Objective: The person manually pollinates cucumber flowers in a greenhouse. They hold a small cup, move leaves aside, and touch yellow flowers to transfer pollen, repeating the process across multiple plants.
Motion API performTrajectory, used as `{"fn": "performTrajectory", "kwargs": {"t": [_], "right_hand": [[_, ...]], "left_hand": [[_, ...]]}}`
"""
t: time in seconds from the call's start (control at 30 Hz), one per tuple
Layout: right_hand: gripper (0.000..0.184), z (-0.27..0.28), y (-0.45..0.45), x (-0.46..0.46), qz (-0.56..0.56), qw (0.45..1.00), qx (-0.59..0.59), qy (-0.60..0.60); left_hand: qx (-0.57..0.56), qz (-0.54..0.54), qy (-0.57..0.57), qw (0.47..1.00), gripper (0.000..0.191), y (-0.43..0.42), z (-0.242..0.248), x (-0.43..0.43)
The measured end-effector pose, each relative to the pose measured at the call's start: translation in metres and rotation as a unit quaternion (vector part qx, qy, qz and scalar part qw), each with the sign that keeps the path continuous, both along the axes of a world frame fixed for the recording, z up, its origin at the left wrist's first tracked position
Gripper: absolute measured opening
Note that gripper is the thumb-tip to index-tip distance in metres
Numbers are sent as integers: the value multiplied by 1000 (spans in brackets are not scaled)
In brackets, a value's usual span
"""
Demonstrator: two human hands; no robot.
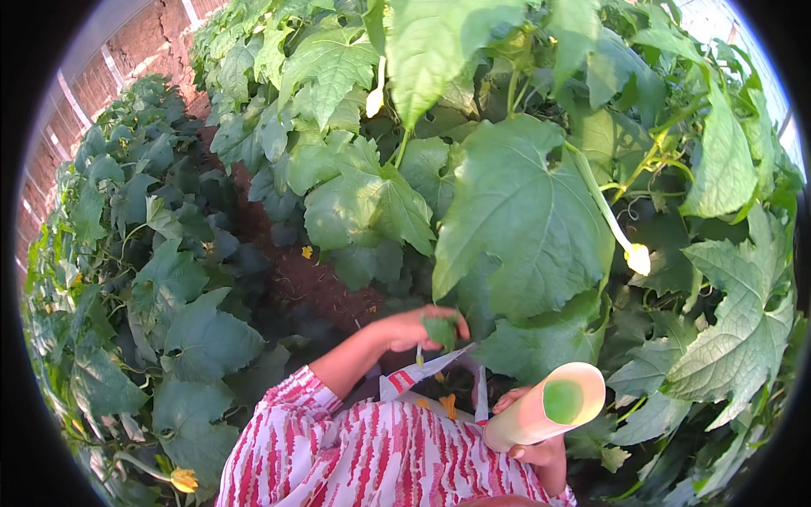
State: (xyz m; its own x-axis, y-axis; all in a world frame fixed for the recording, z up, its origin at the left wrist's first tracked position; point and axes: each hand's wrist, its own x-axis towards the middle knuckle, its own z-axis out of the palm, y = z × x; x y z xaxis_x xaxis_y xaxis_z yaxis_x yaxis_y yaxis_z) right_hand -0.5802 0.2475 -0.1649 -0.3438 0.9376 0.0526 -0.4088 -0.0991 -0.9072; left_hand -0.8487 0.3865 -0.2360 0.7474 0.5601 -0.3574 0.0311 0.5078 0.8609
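Note:
My left hand (408,329) reaches across in front of my body, its fingers curled at a small green leaf (441,331). Just below that hand hangs a slim pale bud (419,357); where its stalk runs is hidden. My right hand (542,453) is wrapped around a pale cylindrical tube (516,418), tilted with its mouth up and to the right. Something bright green (562,401) shows inside the mouth. Between my hands a white bag (423,374) with straps hangs open at my waist, with orange-yellow flowers (448,405) in it.
Dense vines with broad lobed leaves (526,209) stand close in front and to the right. One long-stalked pale flower bud (637,258) juts out there. Another row of plants (184,336) grows on the left, beyond a soil path (304,275). An earthen wall (142,47) rises behind.

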Motion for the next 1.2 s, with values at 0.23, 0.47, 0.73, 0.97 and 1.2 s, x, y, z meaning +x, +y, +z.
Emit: {"fn": "performTrajectory", "kwargs": {"t": [0.23,0.47,0.73,0.97,1.2], "right_hand": [[80,-14,72,-130,-25,999,-7,-42],[80,-23,137,-248,-1,999,14,-50],[68,-33,198,-334,86,988,62,-113],[79,-45,271,-382,155,974,126,-108],[82,-36,333,-425,150,966,172,-124]], "left_hand": [[410,-222,312,828,64,-19,-130,-53],[291,-132,287,903,61,26,-71,-190],[339,88,26,936,95,76,51,-292],[301,95,12,949,121,133,62,-308],[234,159,-50,958,117,190,77,-336]]}}
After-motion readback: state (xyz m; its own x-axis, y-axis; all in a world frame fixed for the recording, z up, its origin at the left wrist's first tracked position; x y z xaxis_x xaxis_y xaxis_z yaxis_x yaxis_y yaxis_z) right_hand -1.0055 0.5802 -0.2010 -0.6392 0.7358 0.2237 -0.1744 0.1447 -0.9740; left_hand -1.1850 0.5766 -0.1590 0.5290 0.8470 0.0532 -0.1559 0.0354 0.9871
